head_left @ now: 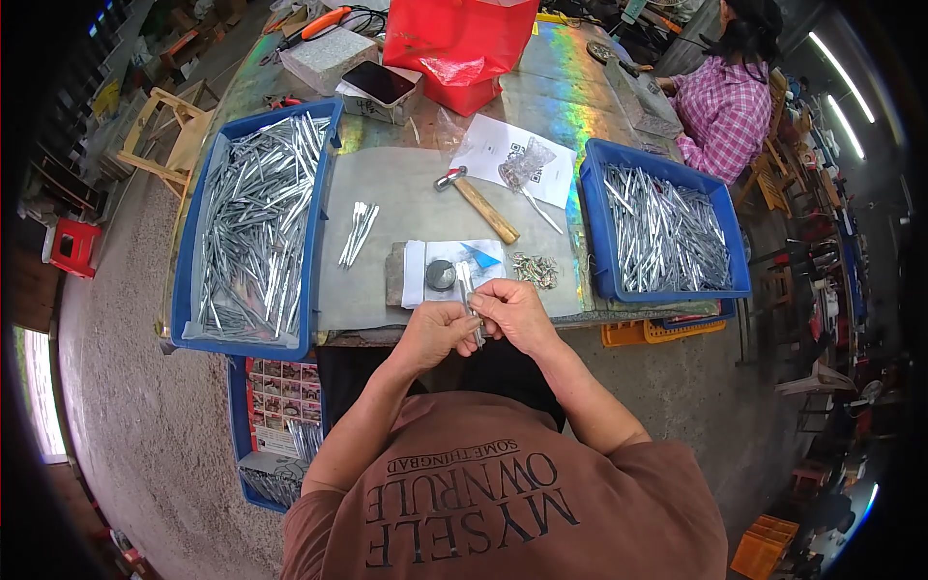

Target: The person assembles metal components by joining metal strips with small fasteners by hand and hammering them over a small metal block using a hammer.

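At the table's near edge my left hand (435, 331) and my right hand (514, 311) come together, both closed with fingertips pinching slim silver metal pieces (465, 280). These point away from me, and their lower ends show below my fingers; how many I hold, I cannot tell. Just beyond lies a white pad (415, 275) on a block, bearing a round dark metal disc (441, 275) and a blue triangular piece (479, 255). A heap of small metal parts (535, 271) sits right of the pad. Farther off rests a wooden-handled hammer (485, 210).
Blue trays of slim metal pieces stand left (314, 242) and right (667, 297). Several loose pieces (359, 235) lie between. Beyond are a printed sheet (483, 145), a phone (381, 83) on a box and a red bag (454, 48). A person in a checked shirt (725, 116) sits far right.
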`<act>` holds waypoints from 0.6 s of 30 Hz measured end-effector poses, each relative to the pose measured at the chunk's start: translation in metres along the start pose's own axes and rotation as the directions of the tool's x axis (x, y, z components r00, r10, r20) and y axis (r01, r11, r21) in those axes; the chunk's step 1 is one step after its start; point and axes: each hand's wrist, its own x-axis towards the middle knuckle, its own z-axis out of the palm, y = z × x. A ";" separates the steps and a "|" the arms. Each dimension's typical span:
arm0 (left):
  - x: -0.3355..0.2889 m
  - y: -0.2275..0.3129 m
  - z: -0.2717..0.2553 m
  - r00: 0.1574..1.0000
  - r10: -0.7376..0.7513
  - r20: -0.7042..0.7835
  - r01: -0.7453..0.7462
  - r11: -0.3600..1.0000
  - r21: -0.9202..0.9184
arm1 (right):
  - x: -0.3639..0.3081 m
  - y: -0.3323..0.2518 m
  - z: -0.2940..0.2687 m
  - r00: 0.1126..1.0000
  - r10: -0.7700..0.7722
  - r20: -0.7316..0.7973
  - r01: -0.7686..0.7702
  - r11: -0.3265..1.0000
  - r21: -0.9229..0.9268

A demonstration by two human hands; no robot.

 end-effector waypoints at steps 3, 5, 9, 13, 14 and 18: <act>0.000 0.000 0.000 1.000 -0.008 0.003 0.008 1.000 0.008 | -0.001 0.000 0.000 1.000 -0.006 0.000 0.006 1.000 -0.005; -0.001 0.000 0.000 1.000 0.000 0.012 0.000 1.000 0.004 | -0.001 0.000 -0.001 1.000 -0.011 0.001 0.011 1.000 -0.014; -0.001 0.004 -0.001 1.000 -0.014 0.017 0.014 1.000 0.011 | -0.001 0.000 -0.002 1.000 0.000 0.018 0.000 1.000 -0.004; 0.000 0.003 -0.002 0.999 -0.017 0.038 0.016 1.000 0.023 | 0.000 -0.001 -0.002 1.000 -0.006 0.020 0.006 1.000 0.007; 0.001 0.003 -0.002 0.999 -0.019 0.036 0.019 1.000 0.013 | -0.001 -0.001 -0.002 1.000 -0.005 0.019 0.005 1.000 0.009; 0.000 0.003 -0.004 0.999 -0.023 0.033 0.022 0.999 0.028 | 0.001 -0.001 0.000 1.000 -0.003 0.021 0.002 0.999 0.041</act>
